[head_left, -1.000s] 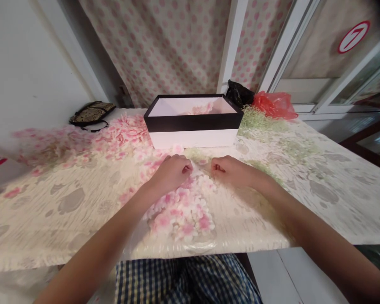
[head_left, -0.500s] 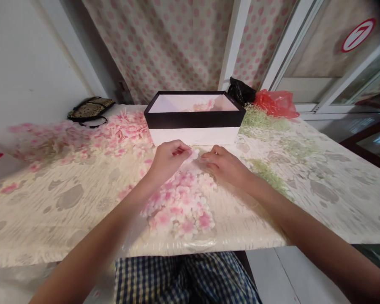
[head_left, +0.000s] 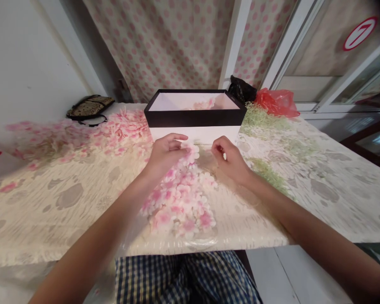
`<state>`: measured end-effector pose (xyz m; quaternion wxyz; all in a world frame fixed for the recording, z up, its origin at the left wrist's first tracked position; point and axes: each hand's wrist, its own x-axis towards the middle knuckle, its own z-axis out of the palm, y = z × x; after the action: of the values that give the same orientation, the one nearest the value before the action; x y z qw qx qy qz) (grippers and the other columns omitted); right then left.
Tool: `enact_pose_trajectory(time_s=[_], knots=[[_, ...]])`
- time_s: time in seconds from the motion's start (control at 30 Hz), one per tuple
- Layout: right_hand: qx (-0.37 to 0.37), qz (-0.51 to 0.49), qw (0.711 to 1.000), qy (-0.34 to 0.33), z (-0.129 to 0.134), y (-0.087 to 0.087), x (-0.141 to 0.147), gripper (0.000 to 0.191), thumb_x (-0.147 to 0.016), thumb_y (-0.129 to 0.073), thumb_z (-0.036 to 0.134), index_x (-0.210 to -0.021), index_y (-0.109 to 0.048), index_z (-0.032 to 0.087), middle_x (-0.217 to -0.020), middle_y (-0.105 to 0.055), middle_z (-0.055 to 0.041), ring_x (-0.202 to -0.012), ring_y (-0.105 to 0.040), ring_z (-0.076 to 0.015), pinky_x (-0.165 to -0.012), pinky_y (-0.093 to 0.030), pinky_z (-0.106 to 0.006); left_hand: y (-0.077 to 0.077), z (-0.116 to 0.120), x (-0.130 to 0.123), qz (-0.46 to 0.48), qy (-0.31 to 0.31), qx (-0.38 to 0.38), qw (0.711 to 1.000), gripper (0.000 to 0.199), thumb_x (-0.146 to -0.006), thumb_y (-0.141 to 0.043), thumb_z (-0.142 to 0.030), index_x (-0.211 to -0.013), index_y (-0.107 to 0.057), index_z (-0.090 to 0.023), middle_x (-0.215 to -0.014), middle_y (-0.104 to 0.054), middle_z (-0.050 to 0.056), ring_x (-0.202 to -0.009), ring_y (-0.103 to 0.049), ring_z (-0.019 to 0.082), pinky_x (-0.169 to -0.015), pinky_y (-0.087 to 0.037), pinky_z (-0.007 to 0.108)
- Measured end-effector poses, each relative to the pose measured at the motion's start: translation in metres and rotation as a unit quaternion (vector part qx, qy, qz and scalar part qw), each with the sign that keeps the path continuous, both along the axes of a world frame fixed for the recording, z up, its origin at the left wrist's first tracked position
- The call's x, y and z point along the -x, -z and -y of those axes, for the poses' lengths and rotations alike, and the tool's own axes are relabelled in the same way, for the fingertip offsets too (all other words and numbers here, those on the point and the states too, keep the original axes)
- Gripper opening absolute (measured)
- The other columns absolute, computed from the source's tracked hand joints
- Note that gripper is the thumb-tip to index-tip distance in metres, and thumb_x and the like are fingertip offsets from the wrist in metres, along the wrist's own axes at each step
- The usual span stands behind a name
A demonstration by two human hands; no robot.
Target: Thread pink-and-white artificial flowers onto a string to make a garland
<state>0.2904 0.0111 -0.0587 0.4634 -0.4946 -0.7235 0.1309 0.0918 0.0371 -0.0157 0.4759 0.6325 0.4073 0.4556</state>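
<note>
My left hand pinches a pale pink-white flower in front of the box. To its right, apart from it, my right hand has its thumb and fingertips curled together; what they hold, if anything, is too small to make out. A pile of pink and white blossoms lies on the table below both hands. The black-rimmed white box stands just beyond my hands, with some pink petals inside it.
Pink flowers spread over the patterned tablecloth on the left, near a dark patterned pouch. Green shreds lie at the right, beside a red plastic bag and a black bag.
My hands have moved farther apart, the right one rightward and slightly up. The flower at my left fingertips now shows more fully. My right fingers have curled in.
</note>
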Motion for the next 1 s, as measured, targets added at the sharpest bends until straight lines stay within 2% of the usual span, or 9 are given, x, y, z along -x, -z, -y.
enact_pose_trajectory(time_s=[0.1,0.2,0.23,0.37,0.47,0.57,0.67,0.77,1.0], knots=[[0.054,-0.153,0.986,-0.026,0.003,-0.006,0.001,0.008,-0.087,-0.047,0.024,-0.08,-0.043,0.022,-0.063,-0.048,0.0044,-0.053,-0.047,-0.0104,-0.053,-0.037,-0.027,0.001,-0.001,0.001,-0.013,0.008,0.0,1.0,0.032,-0.06,-0.072,-0.016,-0.091,-0.065,-0.017,-0.064,-0.055,-0.003,-0.057,-0.05,0.008,-0.052,-0.036,0.02],[0.088,-0.259,0.959,-0.07,0.006,-0.012,0.002,0.011,-0.084,-0.055,0.026,-0.084,-0.045,0.023,-0.058,-0.05,0.007,-0.047,-0.048,-0.0089,-0.049,-0.038,-0.026,0.004,-0.002,0.002,-0.036,0.019,0.009,0.999,0.012,-0.067,-0.07,-0.024,-0.076,-0.067,-0.017,-0.068,-0.059,-0.001,-0.057,-0.049,0.008,-0.052,-0.037,0.021],[0.089,-0.278,0.953,-0.079,0.006,-0.014,0.003,0.012,-0.082,-0.058,0.025,-0.087,-0.047,0.023,-0.058,-0.051,0.0071,-0.048,-0.049,-0.0091,-0.051,-0.04,-0.026,0.005,-0.002,0.002,-0.038,0.02,0.007,0.999,0.012,-0.07,-0.068,-0.028,-0.071,-0.067,-0.016,-0.068,-0.059,-0.001,-0.057,-0.049,0.009,-0.053,-0.037,0.021],[0.101,-0.324,0.935,-0.108,0.006,-0.016,0.001,0.024,-0.076,-0.065,0.022,-0.098,-0.057,0.022,-0.065,-0.056,0.0048,-0.059,-0.055,-0.0105,-0.062,-0.046,-0.03,0.005,-0.002,0.001,-0.006,0.007,0.009,1.0,0.021,-0.073,-0.066,-0.033,-0.062,-0.063,-0.015,-0.063,-0.056,0.0,-0.058,-0.049,0.009,-0.055,-0.04,0.022],[0.115,-0.348,0.923,-0.116,0.006,-0.017,-0.002,0.009,-0.07,-0.068,0.018,-0.078,-0.064,0.02,-0.075,-0.059,0.0015,-0.067,-0.055,-0.0107,-0.065,-0.047,-0.029,0.004,-0.001,0.0,-0.003,0.002,0.006,1.0,0.024,-0.077,-0.061,-0.033,-0.061,-0.06,-0.014,-0.06,-0.052,0.0,-0.057,-0.048,0.01,-0.056,-0.042,0.022],[0.132,-0.372,0.91,-0.126,0.008,-0.019,-0.002,0.007,-0.063,-0.069,0.014,-0.065,-0.066,0.02,-0.087,-0.061,-0.0004,-0.08,-0.057,-0.0132,-0.066,-0.047,-0.028,0.006,-0.002,0.001,-0.052,0.005,-0.05,0.997,0.021,-0.08,-0.057,-0.027,-0.063,-0.061,-0.014,-0.06,-0.052,-0.001,-0.058,-0.047,0.01,-0.057,-0.039,0.022],[0.162,-0.384,0.902,-0.115,0.011,-0.022,0.0,0.009,-0.062,-0.067,0.013,-0.064,-0.068,0.021,-0.081,-0.063,0.0003,-0.071,-0.056,-0.0116,-0.063,-0.045,-0.028,0.009,-0.003,0.0,-0.05,0.015,-0.067,0.996,0.011,-0.075,-0.062,-0.022,-0.081,-0.067,-0.015,-0.074,-0.063,0.0,-0.067,-0.055,0.012,-0.064,-0.042,0.023],[0.182,-0.4,0.891,-0.119,0.013,-0.024,0.002,0.011,-0.063,-0.066,0.012,-0.067,-0.07,0.021,-0.074,-0.063,0.0005,-0.062,-0.057,-0.0106,-0.064,-0.044,-0.03,0.01,-0.003,-0.002,-0.005,0.023,-0.043,0.999,0.027,-0.071,-0.069,-0.025,-0.095,-0.067,-0.015,-0.089,-0.068,0.004,-0.076,-0.06,0.014,-0.069,-0.045,0.025],[0.195,-0.457,0.85,-0.174,0.013,-0.029,0.003,0.011,-0.071,-0.061,0.021,-0.066,-0.071,0.019,-0.077,-0.065,-0.0035,-0.067,-0.058,-0.0152,-0.073,-0.045,-0.036,0.005,0.003,-0.005,-0.002,0.039,-0.04,0.998,0.01,-0.075,-0.065,-0.024,-0.073,-0.065,-0.015,-0.073,-0.064,0.002,-0.068,-0.058,0.013,-0.065,-0.046,0.025]])
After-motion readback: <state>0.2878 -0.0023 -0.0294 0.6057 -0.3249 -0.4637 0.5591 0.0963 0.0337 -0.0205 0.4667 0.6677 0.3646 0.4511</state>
